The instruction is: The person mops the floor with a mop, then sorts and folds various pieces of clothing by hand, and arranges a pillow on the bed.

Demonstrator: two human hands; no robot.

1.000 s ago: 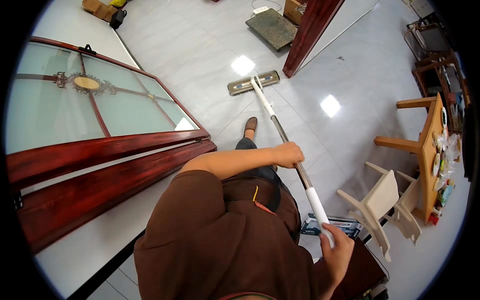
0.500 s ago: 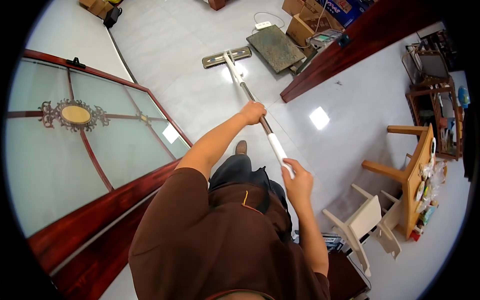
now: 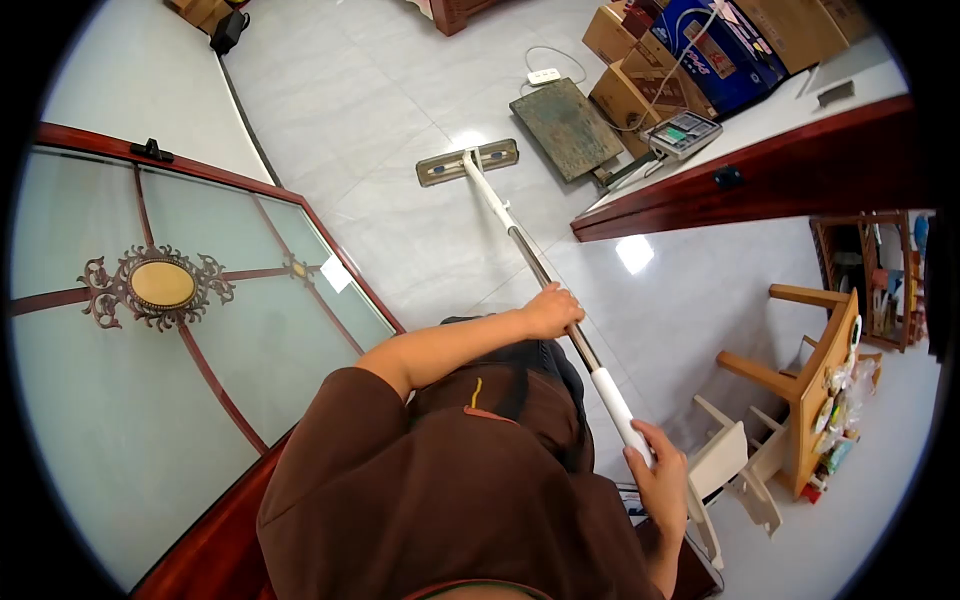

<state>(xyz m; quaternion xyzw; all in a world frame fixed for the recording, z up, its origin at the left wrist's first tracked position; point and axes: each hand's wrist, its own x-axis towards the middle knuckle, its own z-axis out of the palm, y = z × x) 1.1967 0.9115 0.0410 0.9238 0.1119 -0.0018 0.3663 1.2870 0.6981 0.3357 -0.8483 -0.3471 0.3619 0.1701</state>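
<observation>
A flat mop (image 3: 540,262) slants across the view, its long pole part white and part metal. Its rectangular head (image 3: 440,170) lies on the tiled floor (image 3: 370,60) ahead of me, left of a floor scale. My left hand (image 3: 553,311) is wrapped round the metal middle of the pole. Around the white grip near the pole's upper end, my right hand (image 3: 658,468) is closed, close to my right side.
A red-framed glass door (image 3: 260,370) stands on the left. The floor scale (image 3: 567,130), a power strip (image 3: 543,76) and cardboard boxes (image 3: 640,85) lie ahead right, behind a red door frame (image 3: 760,180). A wooden table (image 3: 810,385) and pale stools (image 3: 718,455) stand right.
Both hands and the pole have shifted right and closer to my body. The mop head has been drawn slightly nearer. My view has shifted, showing more of the boxes.
</observation>
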